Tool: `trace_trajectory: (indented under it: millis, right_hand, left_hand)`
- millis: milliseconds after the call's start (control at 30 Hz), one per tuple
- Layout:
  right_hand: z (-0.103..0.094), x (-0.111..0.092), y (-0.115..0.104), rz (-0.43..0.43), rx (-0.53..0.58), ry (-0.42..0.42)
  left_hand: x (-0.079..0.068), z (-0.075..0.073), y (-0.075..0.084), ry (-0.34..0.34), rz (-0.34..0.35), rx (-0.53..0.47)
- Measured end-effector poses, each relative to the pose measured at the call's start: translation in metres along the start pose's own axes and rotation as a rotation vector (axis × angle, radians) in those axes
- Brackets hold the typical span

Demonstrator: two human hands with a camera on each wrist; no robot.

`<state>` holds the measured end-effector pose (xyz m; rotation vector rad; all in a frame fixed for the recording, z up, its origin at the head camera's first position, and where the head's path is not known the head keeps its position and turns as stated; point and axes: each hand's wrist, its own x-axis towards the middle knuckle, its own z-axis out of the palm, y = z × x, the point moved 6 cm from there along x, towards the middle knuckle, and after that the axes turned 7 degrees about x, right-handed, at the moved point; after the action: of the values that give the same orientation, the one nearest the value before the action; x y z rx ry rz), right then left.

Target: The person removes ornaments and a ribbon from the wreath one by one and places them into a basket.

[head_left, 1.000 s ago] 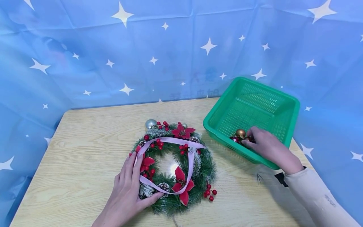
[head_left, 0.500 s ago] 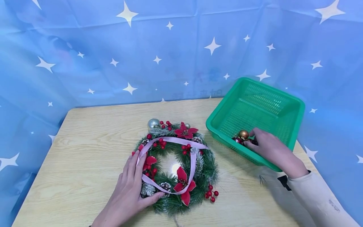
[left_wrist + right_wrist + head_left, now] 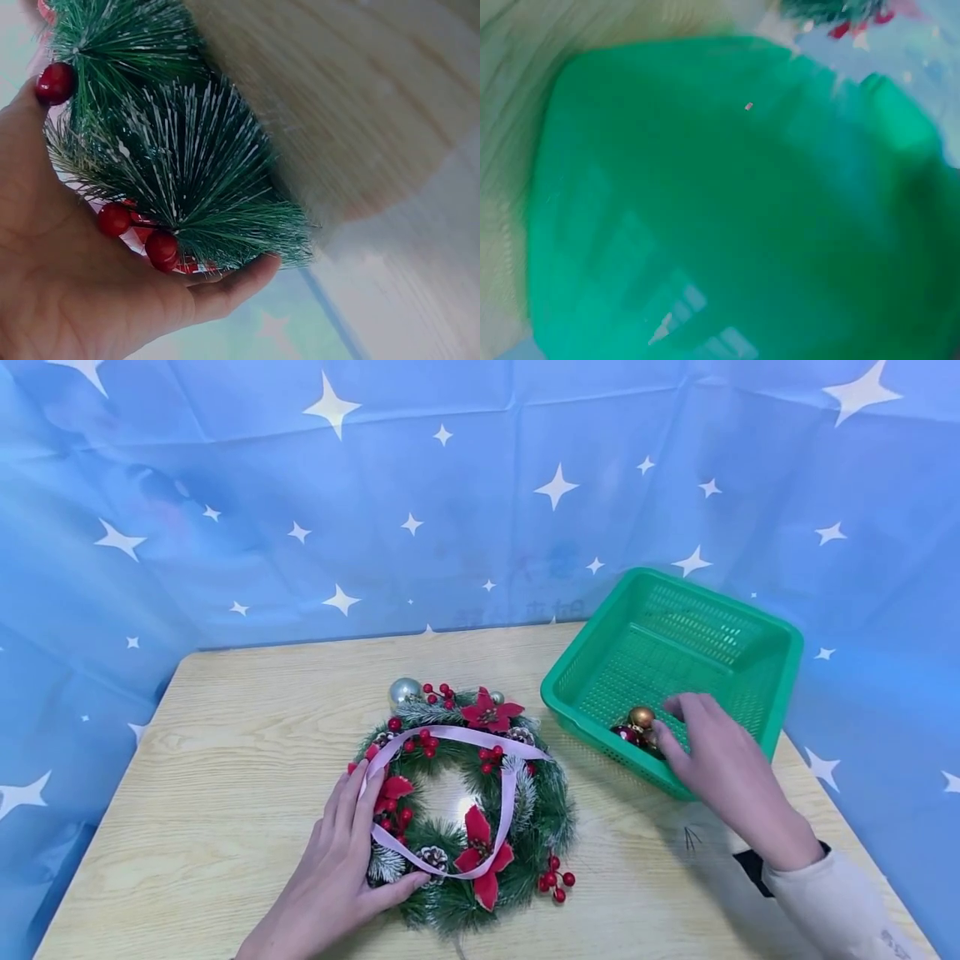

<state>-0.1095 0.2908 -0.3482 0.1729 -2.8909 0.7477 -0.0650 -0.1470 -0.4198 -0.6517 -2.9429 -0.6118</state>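
A green Christmas wreath (image 3: 543, 810) with red poinsettias, berries, pine cones and a loose pink ribbon (image 3: 507, 802) lies flat on the table. My left hand (image 3: 330, 860) rests on its left side, fingers stretched over it and thumb beside a pine cone (image 3: 432, 858). In the left wrist view, that hand (image 3: 90, 277) lies against needles and red berries (image 3: 114, 220). Inside the green basket (image 3: 592, 643) sit gold and dark red baubles (image 3: 641, 717). My right hand (image 3: 723, 768) is above them, thumb and forefinger apart with nothing visible between; its palm side is hidden.
The basket stands at the table's (image 3: 225, 760) back right corner. A silvery bauble (image 3: 405, 691) sits at the wreath's upper left edge. Behind the table hangs a blue cloth (image 3: 262, 468) with white stars. The right wrist view is blurred and mostly filled by the basket (image 3: 705, 187).
My right hand has lifted back from among the baubles, toward the basket's near right side, and its thumb and forefinger have spread apart. The left hand and wreath stay put.
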Motion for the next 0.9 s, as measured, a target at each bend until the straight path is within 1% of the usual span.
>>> trace_trajectory:
  millis: [67, 133, 167, 233, 300, 333, 467, 567, 667, 767, 900]
  right_hand:
    - [-0.001, -0.004, -0.015, -0.085, 0.018, 0.08]
    - [0.003, -0.009, -0.033, -0.216, 0.054, 0.151]
    - [0.006, -0.013, -0.043, -0.283, 0.076, 0.172]
    - [0.015, -0.021, -0.06, -0.403, 0.118, 0.18]
    - [0.029, -0.03, -0.074, -0.471, 0.167, 0.129]
    - [0.037, -0.033, -0.079, -0.476, 0.19, 0.088]
    - [0.069, -0.038, -0.088, -0.386, 0.232, -0.108]
    - [0.087, -0.038, -0.087, -0.342, 0.238, -0.196]
    - [0.099, -0.035, -0.086, -0.342, 0.234, -0.238]
    - [0.109, -0.031, -0.086, -0.36, 0.239, -0.265]
    - [0.111, -0.027, -0.085, -0.373, 0.234, -0.265]
  left_hand:
    - [0.001, 0.0, -0.001, -0.006, 0.004, -0.006]
    - [0.001, 0.0, -0.001, -0.007, 0.01, -0.012]
    - [0.002, -0.001, -0.002, -0.008, 0.013, -0.012]
    - [0.002, -0.001, -0.003, -0.009, 0.021, -0.015]
    - [0.003, -0.002, -0.004, -0.015, 0.027, -0.02]
    - [0.003, -0.002, -0.004, -0.019, 0.029, -0.02]
    - [0.003, -0.002, -0.007, -0.039, 0.034, -0.032]
    - [0.002, -0.002, -0.008, -0.052, 0.046, -0.042]
    - [0.002, -0.004, -0.009, -0.048, 0.067, -0.057]
    - [0.002, -0.006, -0.01, -0.036, 0.073, -0.056]
    - [0.003, -0.007, -0.009, -0.03, 0.039, -0.039]
